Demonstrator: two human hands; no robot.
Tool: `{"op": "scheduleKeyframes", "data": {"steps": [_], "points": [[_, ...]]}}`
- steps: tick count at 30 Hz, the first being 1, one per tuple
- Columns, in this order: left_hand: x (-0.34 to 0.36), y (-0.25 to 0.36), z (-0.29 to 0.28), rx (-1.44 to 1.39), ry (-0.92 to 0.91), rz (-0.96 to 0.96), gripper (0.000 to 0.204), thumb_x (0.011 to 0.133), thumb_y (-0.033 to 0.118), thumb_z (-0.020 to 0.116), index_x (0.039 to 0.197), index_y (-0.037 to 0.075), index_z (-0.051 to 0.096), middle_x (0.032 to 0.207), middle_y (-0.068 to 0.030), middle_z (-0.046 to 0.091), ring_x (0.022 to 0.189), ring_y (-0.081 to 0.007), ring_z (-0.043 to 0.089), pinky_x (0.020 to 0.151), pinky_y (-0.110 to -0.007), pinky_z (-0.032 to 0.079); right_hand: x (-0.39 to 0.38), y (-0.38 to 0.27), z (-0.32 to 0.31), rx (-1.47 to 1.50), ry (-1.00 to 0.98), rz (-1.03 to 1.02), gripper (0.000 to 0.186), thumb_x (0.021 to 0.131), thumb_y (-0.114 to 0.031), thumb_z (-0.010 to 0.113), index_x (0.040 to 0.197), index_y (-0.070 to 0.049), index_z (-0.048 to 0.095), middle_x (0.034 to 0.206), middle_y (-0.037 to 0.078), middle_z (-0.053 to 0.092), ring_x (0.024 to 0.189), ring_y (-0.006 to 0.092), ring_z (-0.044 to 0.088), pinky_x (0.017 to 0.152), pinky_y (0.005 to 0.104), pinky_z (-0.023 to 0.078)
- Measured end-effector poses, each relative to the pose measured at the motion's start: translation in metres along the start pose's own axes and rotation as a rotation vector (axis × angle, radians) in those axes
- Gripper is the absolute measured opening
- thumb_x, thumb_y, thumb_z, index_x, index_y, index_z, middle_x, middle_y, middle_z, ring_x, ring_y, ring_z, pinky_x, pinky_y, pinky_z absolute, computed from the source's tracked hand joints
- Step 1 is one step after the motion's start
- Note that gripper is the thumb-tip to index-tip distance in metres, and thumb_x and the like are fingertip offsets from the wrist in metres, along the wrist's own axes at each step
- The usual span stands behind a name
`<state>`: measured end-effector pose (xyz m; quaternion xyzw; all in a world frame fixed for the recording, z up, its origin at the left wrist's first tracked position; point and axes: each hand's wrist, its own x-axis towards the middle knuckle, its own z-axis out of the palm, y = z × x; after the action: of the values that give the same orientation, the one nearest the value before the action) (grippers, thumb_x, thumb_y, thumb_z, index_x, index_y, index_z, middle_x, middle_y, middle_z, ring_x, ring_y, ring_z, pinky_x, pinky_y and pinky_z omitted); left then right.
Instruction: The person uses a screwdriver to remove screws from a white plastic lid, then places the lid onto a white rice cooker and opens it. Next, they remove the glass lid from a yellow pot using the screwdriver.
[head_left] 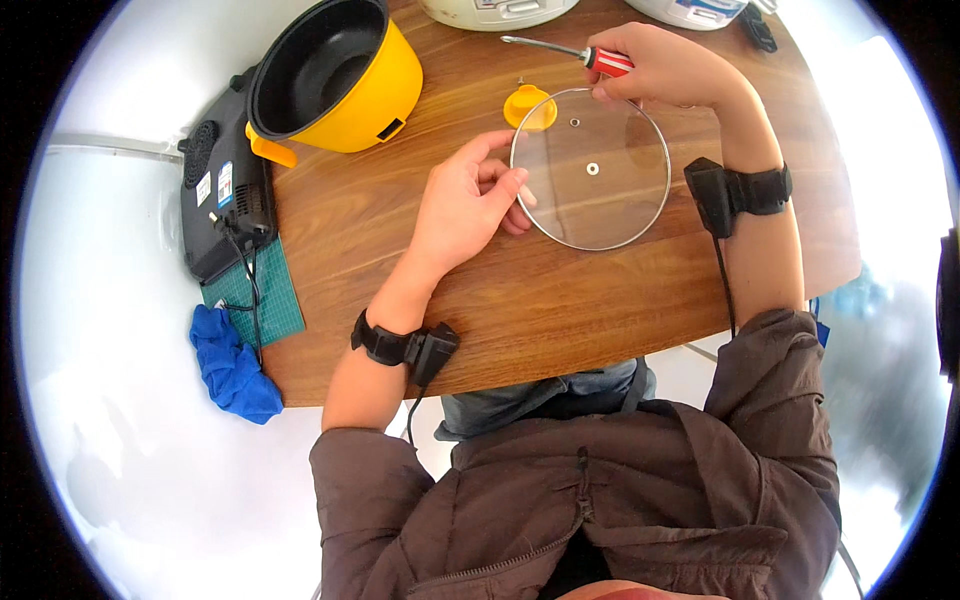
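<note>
A round glass lid (612,205) with a metal rim is held above the wooden table between my two hands. My left hand (470,195) grips its left edge, thumb on top and fingers beneath. My right hand (655,68) holds a screwdriver (608,62) with a red and white handle, its shaft pointing left. Fingers of that hand also touch the lid's upper rim. A small washer-like ring (592,169) sits at the lid's centre, and a vent hole (574,122) lies above it. The yellow lid knob (528,106) rests on the table, partly seen through the glass.
A yellow pot (385,88) with a black inside stands at the upper left. Beside it are a black appliance (232,190) with cables, a green cutting mat (275,300) and a blue cloth (232,365). White appliances (497,12) line the far edge of the wooden table (400,300).
</note>
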<state>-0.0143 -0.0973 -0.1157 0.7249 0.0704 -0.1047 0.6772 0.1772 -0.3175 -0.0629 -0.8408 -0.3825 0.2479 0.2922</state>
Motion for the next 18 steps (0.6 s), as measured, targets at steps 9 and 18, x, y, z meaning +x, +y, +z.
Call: {"op": "scheduleKeyframes", "data": {"steps": [9,18], "points": [[0.005,-0.016,0.008,0.412,0.111,0.22,0.045,0.098,0.009,0.066,0.141,0.002,0.057,0.075,-0.0009,0.065,0.059,-0.0059,0.054,0.053,-0.023,0.045,-0.005,-0.02,-0.022,-0.135,-0.075,0.088,0.034,0.085,-0.024,0.079,0.109,-0.003,0.067,0.096,0.015,0.072,0.089,0.0276,0.068,0.079,0.0385,0.053],[0.004,-0.01,0.011,0.359,0.172,0.215,0.035,0.099,0.012,0.065,0.133,0.004,0.062,0.071,-0.0026,0.063,0.063,-0.0094,0.056,0.061,-0.027,0.047,-0.019,-0.037,-0.021,-0.1,0.113,-0.05,0.025,0.085,-0.024,0.074,0.093,-0.002,0.068,0.082,0.015,0.07,0.077,0.0267,0.066,0.072,0.0381,0.052]]}}
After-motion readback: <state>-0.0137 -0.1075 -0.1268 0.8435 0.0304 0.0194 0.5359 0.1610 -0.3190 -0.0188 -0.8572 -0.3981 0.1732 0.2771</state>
